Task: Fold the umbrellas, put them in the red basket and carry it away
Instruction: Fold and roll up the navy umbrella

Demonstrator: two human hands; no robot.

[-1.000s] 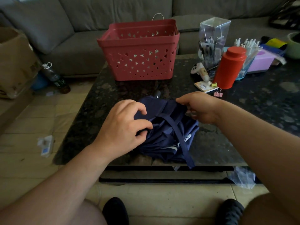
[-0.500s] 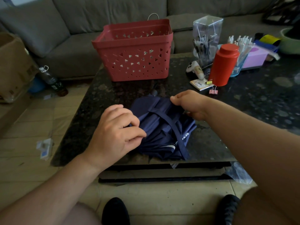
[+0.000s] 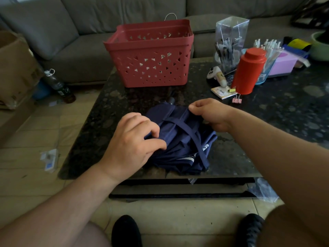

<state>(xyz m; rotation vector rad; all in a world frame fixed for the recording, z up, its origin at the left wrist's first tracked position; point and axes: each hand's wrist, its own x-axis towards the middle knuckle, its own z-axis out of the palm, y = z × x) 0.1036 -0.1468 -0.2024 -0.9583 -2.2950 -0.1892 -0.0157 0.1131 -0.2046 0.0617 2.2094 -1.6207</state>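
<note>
A navy blue umbrella (image 3: 183,139) lies collapsed and loosely bunched near the front edge of the dark stone table (image 3: 267,111). Its strap runs diagonally across the fabric. My left hand (image 3: 131,145) pinches a fold of the fabric on the umbrella's left side. At the upper right edge, my right hand (image 3: 210,113) grips the cloth with curled fingers. The red basket (image 3: 151,52) stands behind the umbrella at the table's far side, upright, with a wire handle showing at its back.
A red canister (image 3: 247,70), a clear pen holder (image 3: 229,43), a game controller (image 3: 216,74), binder clips (image 3: 236,100) and a purple box (image 3: 283,63) crowd the table's right. A grey sofa (image 3: 80,32) lies behind; a cardboard box (image 3: 14,68) and bottle (image 3: 57,84) sit on the floor, left.
Both hands keep their hold on the umbrella fabric and have shifted only slightly, the left thumb sliding right over the cloth. The camera view has drifted a little.
</note>
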